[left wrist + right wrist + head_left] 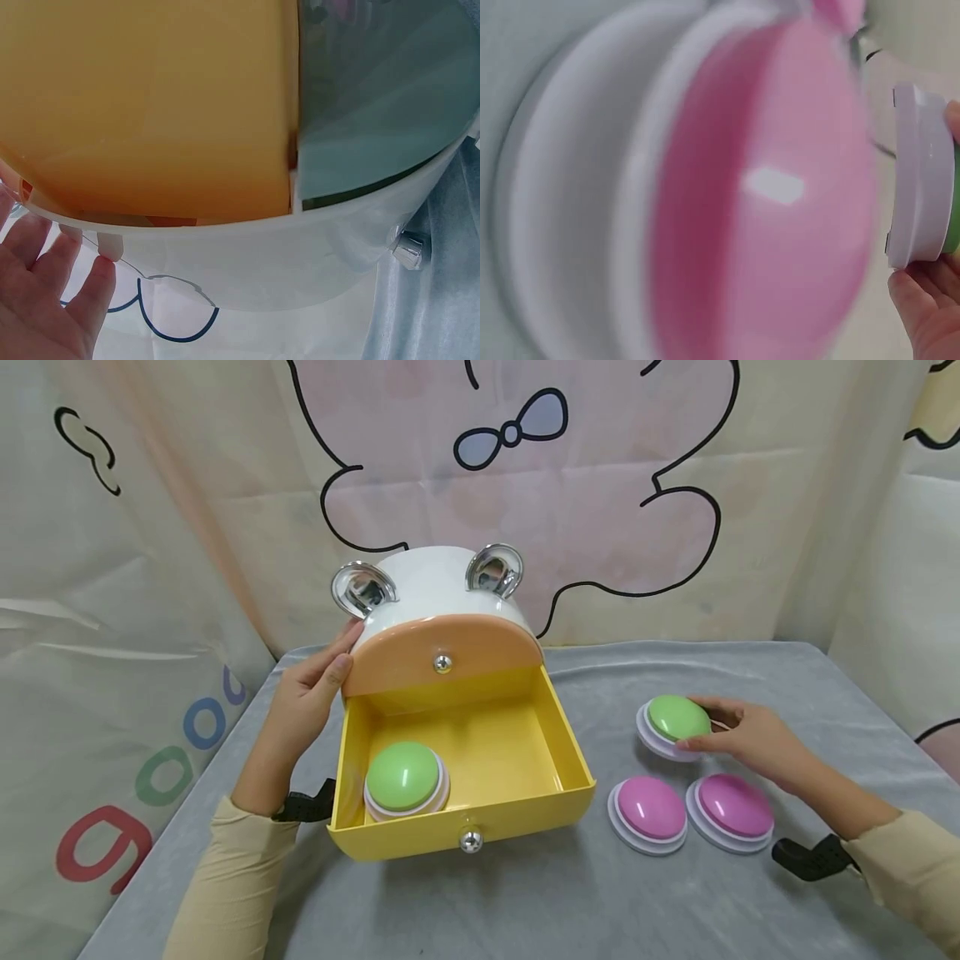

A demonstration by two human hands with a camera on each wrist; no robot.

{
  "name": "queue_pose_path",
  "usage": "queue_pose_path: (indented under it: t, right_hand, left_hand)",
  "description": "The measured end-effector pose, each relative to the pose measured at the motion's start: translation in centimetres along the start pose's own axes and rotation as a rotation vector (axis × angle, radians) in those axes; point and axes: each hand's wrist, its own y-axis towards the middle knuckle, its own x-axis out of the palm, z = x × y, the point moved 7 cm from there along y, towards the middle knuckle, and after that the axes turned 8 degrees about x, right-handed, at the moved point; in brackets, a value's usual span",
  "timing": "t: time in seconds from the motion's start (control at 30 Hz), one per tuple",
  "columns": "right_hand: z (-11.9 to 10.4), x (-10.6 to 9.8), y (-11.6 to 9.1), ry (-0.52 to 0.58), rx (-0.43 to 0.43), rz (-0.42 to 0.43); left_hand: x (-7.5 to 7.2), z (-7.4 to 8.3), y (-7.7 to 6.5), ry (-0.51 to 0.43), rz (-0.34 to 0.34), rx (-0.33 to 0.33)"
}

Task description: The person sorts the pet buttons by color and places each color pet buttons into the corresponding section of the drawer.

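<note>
A white storage box (431, 578) with shiny silver ears and an orange front panel (405, 652) has its yellow drawer (517, 814) pulled out. My left hand (303, 693) grips the box's left side, thumb by the orange panel's edge; in the left wrist view its fingertips are at the white rim. One green-topped push button (402, 781) sits in the drawer's front left corner. To the right, my right hand (757, 739) pinches another green-topped button (677, 718) by its side; its white base is raised off the table in the right wrist view (922, 180).
Two pink-topped push buttons (651, 810) (729, 806) lie side by side on the grey cloth-covered table (480, 910), just in front of my right hand. A printed curtain (600, 527) hangs behind and on both sides. Black camera straps (810, 858) are at both wrists.
</note>
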Motion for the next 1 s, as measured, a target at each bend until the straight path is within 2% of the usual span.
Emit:
queue_pose_path:
  t: [0.43,1.0]
  right_hand:
    - [-4.7,0.1,-1.9,0.038,-0.038,0.014]
    - [-10.5,0.3,-3.0,0.044,-0.112,0.014]
  left_hand:
    - [0.0,0.0,0.0,-0.017,0.012,0.003]
    - [0.1,-0.1,0.1,-0.049,0.014,0.019]
